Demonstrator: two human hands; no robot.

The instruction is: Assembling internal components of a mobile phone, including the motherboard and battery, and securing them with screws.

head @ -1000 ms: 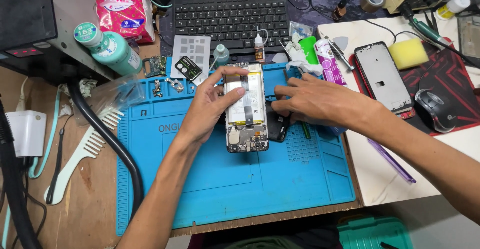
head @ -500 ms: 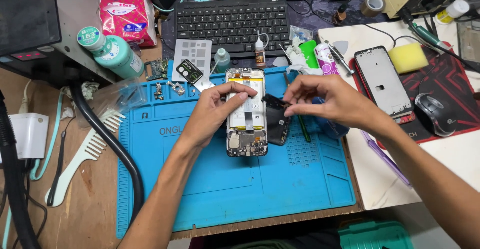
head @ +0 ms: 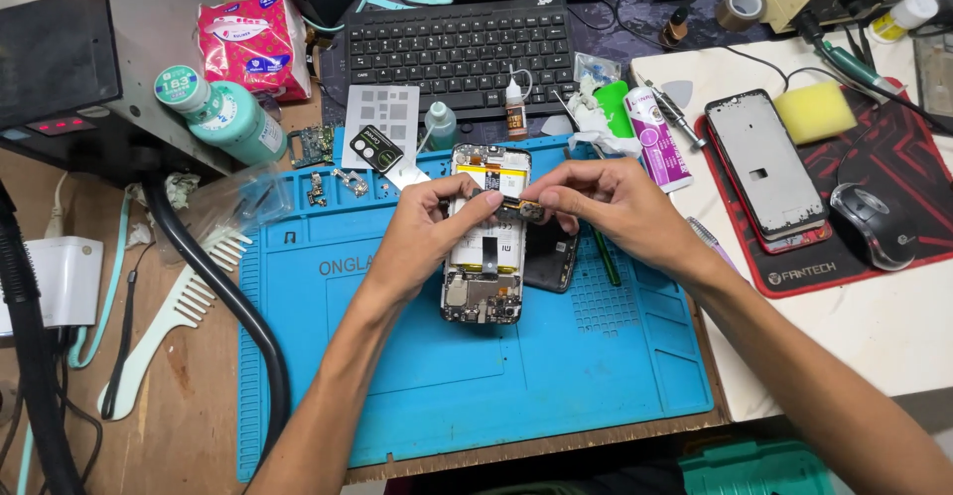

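Now both hands meet over the opened phone [head: 484,257] on the blue mat [head: 427,356].
Since a moment ago the right hand [head: 615,207] has come in closer; its fingertips pinch a small dark part [head: 518,203] with the left hand [head: 429,232] above the phone's upper half. Near side of mat lies open; far edge crowded by keyboard [head: 462,53] and bottles.

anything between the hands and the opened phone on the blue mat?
Nothing visible. Both the left hand and right hand are already at the opened phone, fingertips meeting over its upper half around a small dark part. The black panel lies beside the phone under the right hand, not between.
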